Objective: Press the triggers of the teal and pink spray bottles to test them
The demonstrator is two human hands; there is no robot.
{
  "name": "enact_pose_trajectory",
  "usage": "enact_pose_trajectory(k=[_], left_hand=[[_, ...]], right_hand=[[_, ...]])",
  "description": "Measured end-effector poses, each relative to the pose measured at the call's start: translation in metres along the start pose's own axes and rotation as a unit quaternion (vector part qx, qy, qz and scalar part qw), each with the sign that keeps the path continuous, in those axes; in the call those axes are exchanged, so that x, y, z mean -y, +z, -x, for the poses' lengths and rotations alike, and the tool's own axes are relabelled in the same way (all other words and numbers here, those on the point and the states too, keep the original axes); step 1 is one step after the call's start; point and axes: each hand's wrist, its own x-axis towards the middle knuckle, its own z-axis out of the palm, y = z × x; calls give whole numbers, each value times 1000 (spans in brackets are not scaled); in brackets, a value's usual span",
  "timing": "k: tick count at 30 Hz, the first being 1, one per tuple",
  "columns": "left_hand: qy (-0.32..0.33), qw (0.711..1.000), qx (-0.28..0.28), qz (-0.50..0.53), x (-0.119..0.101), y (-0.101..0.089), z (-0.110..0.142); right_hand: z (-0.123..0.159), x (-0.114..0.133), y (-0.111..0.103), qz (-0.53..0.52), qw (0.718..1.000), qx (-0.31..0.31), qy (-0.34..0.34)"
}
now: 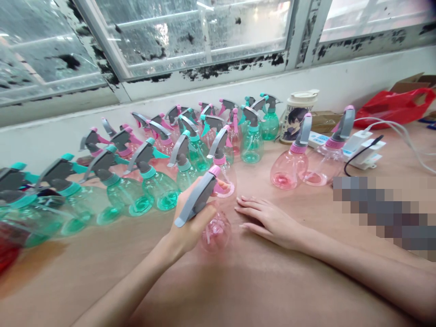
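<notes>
held pink bottle [216, 232]: neck behind left hand [195, 221] | red item [7, 250]: cut by left edge | pixelated patch [384, 213]: contents unreadable

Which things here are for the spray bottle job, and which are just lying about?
For the job, it seems:
- the held pink bottle, in the left hand
- the other pink bottles
- the green bottles

Just lying about:
- the lidded cup
- the red bag
- the white plugs

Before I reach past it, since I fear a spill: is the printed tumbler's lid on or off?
On: the pale lid caps the upright tumbler. I cannot tell whether any drinking hole is shut.
</notes>
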Motion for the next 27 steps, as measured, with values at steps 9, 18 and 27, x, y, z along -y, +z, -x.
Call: enact_pose_trajectory(k=[9, 18, 27], left_hand=[[-34, 999, 9, 1, 11, -1, 7], [-9, 1000, 20, 3, 2, 2, 1], [34, 998, 33, 42, -10, 47, -7]], right_hand=[[-1, 3, 1, 19, 1000, -5, -5], [-2, 23, 9, -69, 995, -70, 16], [3, 51, -6, -131, 975, -177, 27]])
